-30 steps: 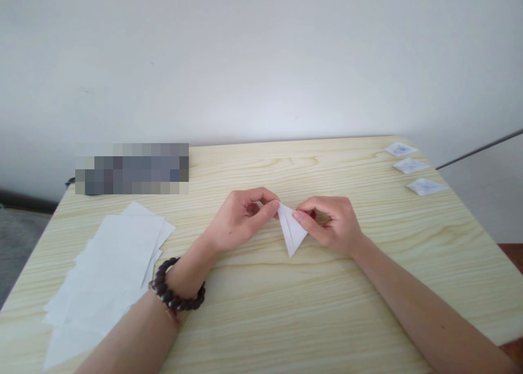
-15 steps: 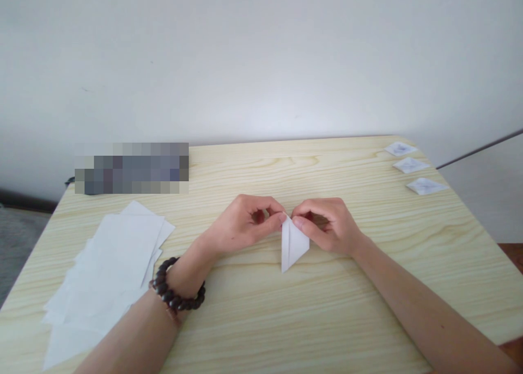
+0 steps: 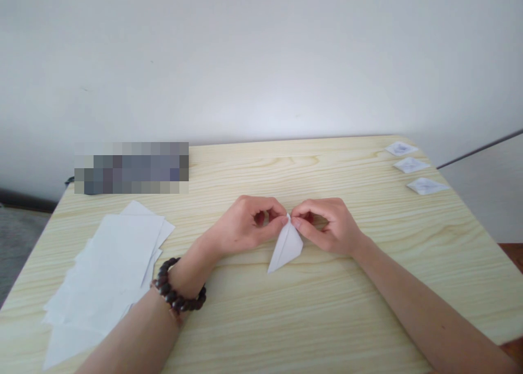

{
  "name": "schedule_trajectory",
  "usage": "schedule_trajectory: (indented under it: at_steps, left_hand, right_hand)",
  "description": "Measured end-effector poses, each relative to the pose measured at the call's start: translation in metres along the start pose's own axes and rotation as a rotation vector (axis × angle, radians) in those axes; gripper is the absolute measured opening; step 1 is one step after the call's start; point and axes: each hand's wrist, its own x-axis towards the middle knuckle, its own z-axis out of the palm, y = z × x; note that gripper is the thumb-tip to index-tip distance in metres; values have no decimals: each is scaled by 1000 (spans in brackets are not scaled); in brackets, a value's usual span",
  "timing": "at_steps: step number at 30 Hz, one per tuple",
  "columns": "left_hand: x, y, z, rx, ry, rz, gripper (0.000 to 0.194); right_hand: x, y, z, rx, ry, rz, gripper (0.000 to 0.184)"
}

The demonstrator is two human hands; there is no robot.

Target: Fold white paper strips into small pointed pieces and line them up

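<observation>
A small folded white paper [image 3: 287, 246] hangs between my two hands, its long point slanting down to the left. My left hand [image 3: 253, 221] pinches its upper corner between thumb and forefinger. Close beside, my right hand [image 3: 327, 221] pinches the same top end from the right. Fingertips cover the paper's tip, so its fold there is hidden. A crease line runs down the left part of the paper. Dark beads [image 3: 171, 295] circle my left wrist.
Loose white sheets [image 3: 118, 259] lie in an untidy pile at the left. Three folded paper boats [image 3: 427, 186] sit in a row near the right back edge of the wooden table [image 3: 347, 319]. A pixelated dark object [image 3: 134, 170] rests at the back left, before the wall.
The folded paper has turned, its lower point swinging to the left. My left fingertips have shifted slightly right, nearer my right ones. Sheets and folded boats have stayed put.
</observation>
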Motion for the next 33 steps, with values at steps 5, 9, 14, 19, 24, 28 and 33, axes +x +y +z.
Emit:
schedule_trajectory:
  at_steps: [5,9,14,19,24,28,33]
  left_hand:
    - [0,2,0,46,-3,12,21]
    - [0,0,0,69,-20,17,22]
    - [1,1,0,92,-12,30,19]
    - [1,3,-1,79,0,18,18]
    - [1,2,0,92,-3,22,15]
    - [1,0,0,119,7,45,12]
    - [2,0,2,121,25,65,11]
  right_hand:
    - [0,2,1,12,-9,-2,6]
    - [0,2,1,2,-8,-20,6]
    - [1,1,2,7,6,-5,6]
    - [1,-1,3,-3,-2,0,7]
    - [2,-1,4,-31,-11,-17,7]
    - [2,-1,6,-59,-15,-30,8]
    - [1,-2,7,-62,-6,-19,9]
